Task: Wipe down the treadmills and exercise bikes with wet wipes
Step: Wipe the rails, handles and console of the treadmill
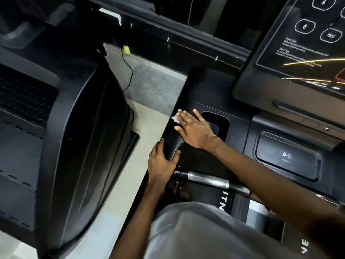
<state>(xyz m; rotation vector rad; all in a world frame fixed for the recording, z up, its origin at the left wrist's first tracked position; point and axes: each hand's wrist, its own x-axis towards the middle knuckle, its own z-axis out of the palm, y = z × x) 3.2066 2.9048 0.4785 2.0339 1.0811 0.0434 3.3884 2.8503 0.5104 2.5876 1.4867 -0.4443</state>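
Two treadmills fill the picture. The neighbouring treadmill bulks black at 9 o'clock. The one under the person takes everything from 12 round to 5, and its touch panel glows at 1 o'clock. Between the two machines a pale floor strip runs from 12 down toward 7.

Here's what matters: the console's left side arm has its long axis running from 7 o'clock up to 1 o'clock, and the wiping is happening right on it. Plenty of that black surface lies ahead toward 1, so the next stroke looks like a push up along the axis.

A charging pad sits at 4 o'clock. An open tray recess lies just beside the working hand, and a metal grip bar crosses below at 5.

Now the hands. The right hand is flat, fingers spread, pressing down near the arm's outer edge, and it's the nearer one to the unwiped stretch. The left hand sits at its 7 o'clock, curled round the padded handrail, which looks like bracing.

The wet wipe is a white scrap pinned under the right fingertips, peeking out at 10 o'clock. Smallest of all is a yellow-green tag on a thin cable at 11.
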